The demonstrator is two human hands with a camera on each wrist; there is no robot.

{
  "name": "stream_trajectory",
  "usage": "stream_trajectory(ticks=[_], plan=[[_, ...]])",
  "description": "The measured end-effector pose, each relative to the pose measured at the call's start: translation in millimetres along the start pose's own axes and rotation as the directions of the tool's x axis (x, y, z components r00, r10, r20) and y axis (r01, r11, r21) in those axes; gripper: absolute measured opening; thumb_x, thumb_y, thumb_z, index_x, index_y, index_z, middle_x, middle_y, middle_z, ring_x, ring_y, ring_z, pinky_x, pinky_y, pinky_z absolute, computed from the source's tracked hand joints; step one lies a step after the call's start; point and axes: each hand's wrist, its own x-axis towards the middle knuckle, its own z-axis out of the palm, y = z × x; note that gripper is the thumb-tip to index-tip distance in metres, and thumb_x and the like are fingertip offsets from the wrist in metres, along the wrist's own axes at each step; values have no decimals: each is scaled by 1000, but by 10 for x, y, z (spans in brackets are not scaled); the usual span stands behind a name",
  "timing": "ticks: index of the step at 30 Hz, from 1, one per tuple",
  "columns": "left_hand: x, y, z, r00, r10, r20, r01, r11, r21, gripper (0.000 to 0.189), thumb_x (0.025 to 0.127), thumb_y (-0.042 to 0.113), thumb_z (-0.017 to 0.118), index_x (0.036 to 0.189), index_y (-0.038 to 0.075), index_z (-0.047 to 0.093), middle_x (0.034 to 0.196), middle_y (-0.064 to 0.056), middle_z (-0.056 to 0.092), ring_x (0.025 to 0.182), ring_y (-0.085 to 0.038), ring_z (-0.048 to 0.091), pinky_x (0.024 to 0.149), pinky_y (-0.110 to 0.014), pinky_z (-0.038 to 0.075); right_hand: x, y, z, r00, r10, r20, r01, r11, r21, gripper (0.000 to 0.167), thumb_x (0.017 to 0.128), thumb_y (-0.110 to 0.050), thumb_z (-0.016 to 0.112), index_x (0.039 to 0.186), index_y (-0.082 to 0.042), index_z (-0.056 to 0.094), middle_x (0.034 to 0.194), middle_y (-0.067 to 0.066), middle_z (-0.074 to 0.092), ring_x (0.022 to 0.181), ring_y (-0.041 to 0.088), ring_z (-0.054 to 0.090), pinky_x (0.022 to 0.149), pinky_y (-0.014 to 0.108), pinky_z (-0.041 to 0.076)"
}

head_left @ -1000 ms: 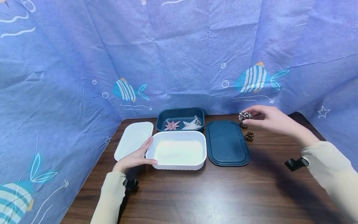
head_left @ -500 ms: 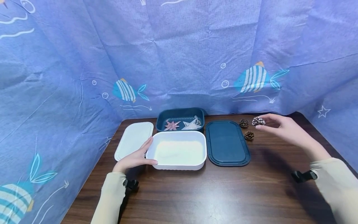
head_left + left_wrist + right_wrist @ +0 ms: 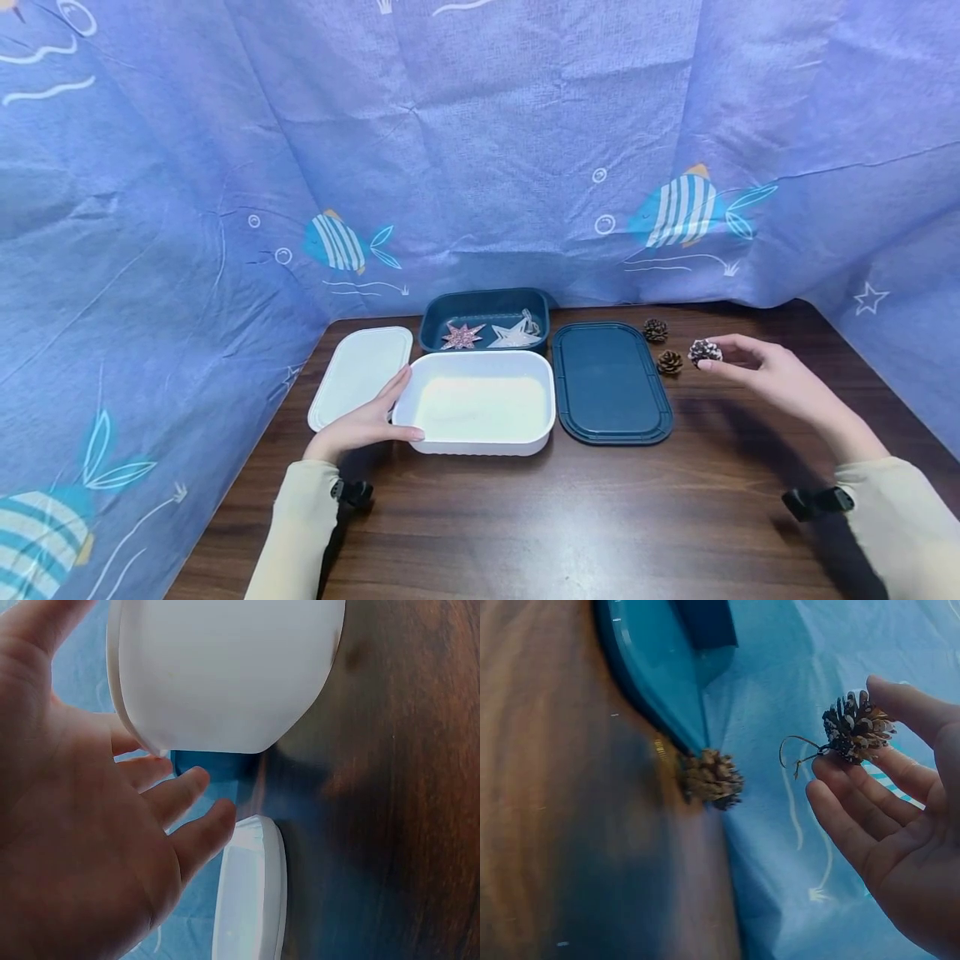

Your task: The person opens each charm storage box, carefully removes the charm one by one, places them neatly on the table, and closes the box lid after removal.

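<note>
White-tipped pine cone, at right of head frame. Pinched in right hand; could slip from too loose pinch, or, with careless lowering, bump brown cone beside. With left hand spread against white box.

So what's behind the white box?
Behind the white box is the blue box, with a pink star and a white star inside. The white box covers the blue one's near side, so anything low between them can't be seen.
</note>
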Motion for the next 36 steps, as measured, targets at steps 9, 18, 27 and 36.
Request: stream_trajectory(ticks=[9,18,27,36], plan=[[-13,1,-5,1000,-2,2,2,1000,-8,113,86,43,80,163,23,0,169,0,-7,154,-24,-7,120,-59,9,-76,103,189,999,25,40,-25,1000,1,50,94,-46,69,129,-10,65,118,13,69,100,11,59,77,24,45],[-7,-4,4,1000,-4,1,4,1000,-8,114,85,43,80,163,21,0,169,0,-6,154,-24,-7,120,-59,9,-95,173,357,993,73,93,-73,997,4,55,93,-47,71,128,-5,65,115,14,69,103,24,60,77,32,47],[-10,8,10,1000,20,-6,-20,999,30,114,86,45,79,163,19,0,170,-3,-6,154,-25,-6,120,-58,11,-87,232,425,990,31,134,-29,999,-16,49,93,-45,71,127,-10,68,114,8,70,106,24,60,83,37,47],[-2,-4,17,1000,-8,-5,8,1000,-2,114,85,43,80,163,21,0,169,0,-6,154,-24,-6,120,-59,9,-90,267,467,987,24,158,-25,1000,0,51,92,-43,72,127,-7,67,113,8,71,106,24,61,83,35,48]])
